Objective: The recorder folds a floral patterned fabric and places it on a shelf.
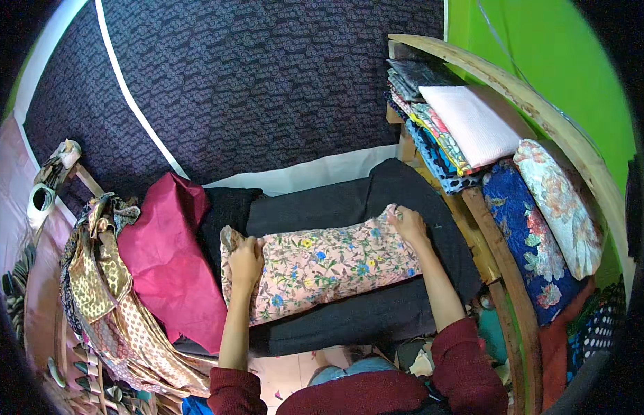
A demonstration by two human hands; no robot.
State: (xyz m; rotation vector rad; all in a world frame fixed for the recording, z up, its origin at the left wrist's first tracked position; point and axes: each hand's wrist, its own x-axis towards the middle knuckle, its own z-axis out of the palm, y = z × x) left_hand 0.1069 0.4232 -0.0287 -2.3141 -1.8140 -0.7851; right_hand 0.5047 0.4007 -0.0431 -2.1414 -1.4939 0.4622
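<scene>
A folded pink fabric (329, 266) with blue and yellow flowers lies lengthwise in front of me, on a black cloth (356, 319) spread over the work surface. My left hand (246, 263) is closed on its left end, where a corner sticks up past the fingers. At the far right corner, my right hand (408, 227) pinches the same fabric, with a bit of its edge showing above the fingers. Between the two hands the fabric lies fairly flat, with a few soft creases.
To the left are a crumpled magenta cloth (173, 259) and a draped brown-and-gold patterned cloth (104, 283). Folded fabrics (467, 124) are stacked at the right on a wooden rack (498, 238), beside blue floral fabric (522, 242). A dark patterned curtain (267, 90) hangs behind.
</scene>
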